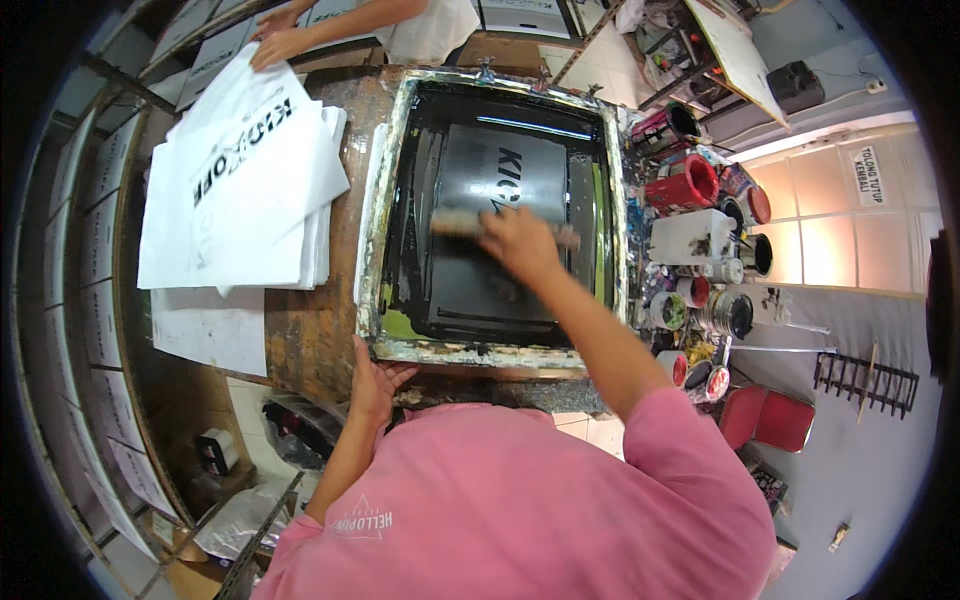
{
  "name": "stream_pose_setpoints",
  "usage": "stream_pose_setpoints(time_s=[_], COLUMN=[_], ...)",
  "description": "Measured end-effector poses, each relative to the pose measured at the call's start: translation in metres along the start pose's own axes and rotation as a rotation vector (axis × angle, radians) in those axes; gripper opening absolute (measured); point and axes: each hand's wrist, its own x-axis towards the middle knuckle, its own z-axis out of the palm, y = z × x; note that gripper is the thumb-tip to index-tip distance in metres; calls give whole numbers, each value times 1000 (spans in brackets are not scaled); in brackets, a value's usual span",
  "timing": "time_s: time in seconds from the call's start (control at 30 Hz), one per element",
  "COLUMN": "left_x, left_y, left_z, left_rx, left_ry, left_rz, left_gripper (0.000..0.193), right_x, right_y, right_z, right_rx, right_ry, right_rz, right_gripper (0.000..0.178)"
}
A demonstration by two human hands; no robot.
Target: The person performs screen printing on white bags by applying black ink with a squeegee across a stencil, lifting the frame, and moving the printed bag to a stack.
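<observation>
A screen printing frame (484, 354) with a pale, ink-crusted rim lies on the table in front of me. My right hand (520, 245) is closed on a squeegee (455, 224), whose wooden bar lies across the dark mesh and is smeared by motion. Black ink coats much of the mesh, and bold lettering shows through beyond the squeegee. At the frame's near left corner is my left hand (374, 388), its thumb and fingers apart and touching or close to the rim; it holds nothing.
Left of the frame, a co-worker's hands (280, 42) hold a printed white sheet (262, 140) over a stack (215, 255). Racks (105, 240) of printed sheets line the left. Ink cans, including a red one (690, 183), and a white container (690, 237) crowd the right edge.
</observation>
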Motion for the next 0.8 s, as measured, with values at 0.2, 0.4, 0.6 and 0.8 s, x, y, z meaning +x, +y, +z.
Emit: stream_pose_setpoints(time_s=[0.2, 0.4, 0.6, 0.8], left_x=[14, 37, 45, 39], left_y=[-2, -10, -19, -24], left_z=[-3, -12, -12, -11], left_rx=[17, -82, -7, -5], left_ry=[-60, -64, -8, 41], left_rz=[-46, -152, -161, -152], left_gripper=[87, 105, 110, 109], right_x=[-127, -123, -130, -7], right_y=[-91, -89, -79, -1], right_z=[-23, -8, 32, 44], right_rx=[73, 119, 58, -19], right_ry=[-59, -53, -57, 91], right_rz=[-25, 35, -13, -34], right_gripper=[48, 48, 58, 51])
